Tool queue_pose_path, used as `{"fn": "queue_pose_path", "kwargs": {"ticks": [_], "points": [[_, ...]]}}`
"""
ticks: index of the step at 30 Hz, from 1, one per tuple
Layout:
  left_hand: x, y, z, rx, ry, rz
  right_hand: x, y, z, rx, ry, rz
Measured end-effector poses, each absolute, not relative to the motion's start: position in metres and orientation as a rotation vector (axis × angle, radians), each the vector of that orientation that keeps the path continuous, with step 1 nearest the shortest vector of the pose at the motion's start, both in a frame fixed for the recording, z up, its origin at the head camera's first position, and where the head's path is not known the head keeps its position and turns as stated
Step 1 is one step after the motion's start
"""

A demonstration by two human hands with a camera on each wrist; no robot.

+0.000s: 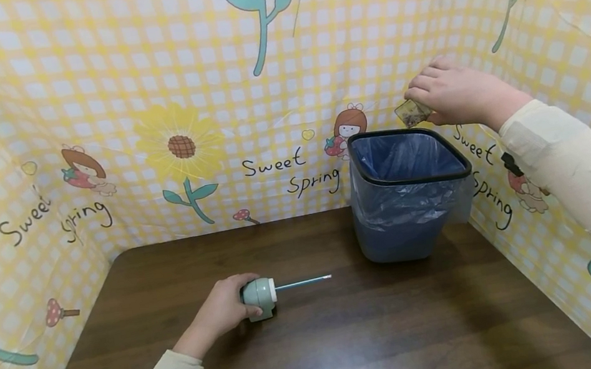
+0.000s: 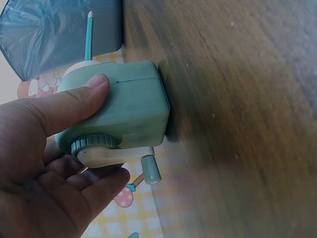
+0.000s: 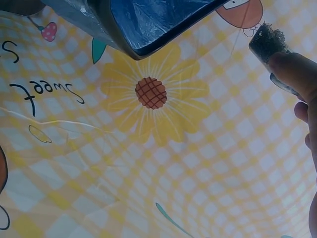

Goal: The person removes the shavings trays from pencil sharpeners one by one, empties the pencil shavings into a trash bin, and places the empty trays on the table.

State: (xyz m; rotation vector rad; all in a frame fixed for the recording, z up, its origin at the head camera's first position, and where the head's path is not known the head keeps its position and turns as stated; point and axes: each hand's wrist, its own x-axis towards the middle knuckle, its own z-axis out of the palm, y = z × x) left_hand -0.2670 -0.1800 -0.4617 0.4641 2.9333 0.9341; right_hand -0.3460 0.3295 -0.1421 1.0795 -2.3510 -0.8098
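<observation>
On the table my left hand (image 1: 227, 304) grips a green crank pencil sharpener (image 1: 259, 297), thumb on its top side in the left wrist view. A teal pencil (image 1: 303, 282) sticks out of the sharpener's white front toward the right. The crank handle (image 2: 151, 168) shows at its rear. Up at the right, my right hand (image 1: 458, 92) pinches a small shavings drawer (image 1: 411, 112), tilted just above the bin's back rim. Pencil shavings (image 3: 272, 37) show at its open side in the right wrist view. Below stands a grey-blue bin (image 1: 393, 237) with a clear liner (image 1: 408, 203).
The bin's dark rim (image 1: 414, 179) rises well above the brown wooden table (image 1: 183, 276) at its back right. Yellow checked sheeting (image 1: 273, 105) printed with flowers and lettering walls the table at the back and both sides.
</observation>
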Motion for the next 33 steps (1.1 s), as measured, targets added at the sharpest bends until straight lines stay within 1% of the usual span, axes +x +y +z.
{"fn": "queue_pose_path", "kwargs": {"ticks": [11, 33], "points": [[-0.2663, -0.1789, -0.4607, 0.478, 2.929, 0.939, -0.3453, 0.3322, -0.1400, 1.135, -2.266, -0.805], [-0.2676, -0.1789, -0.4620, 0.481, 2.931, 0.919, -0.3459, 0.3323, -0.1389, 1.161, -2.215, -0.831]]}}
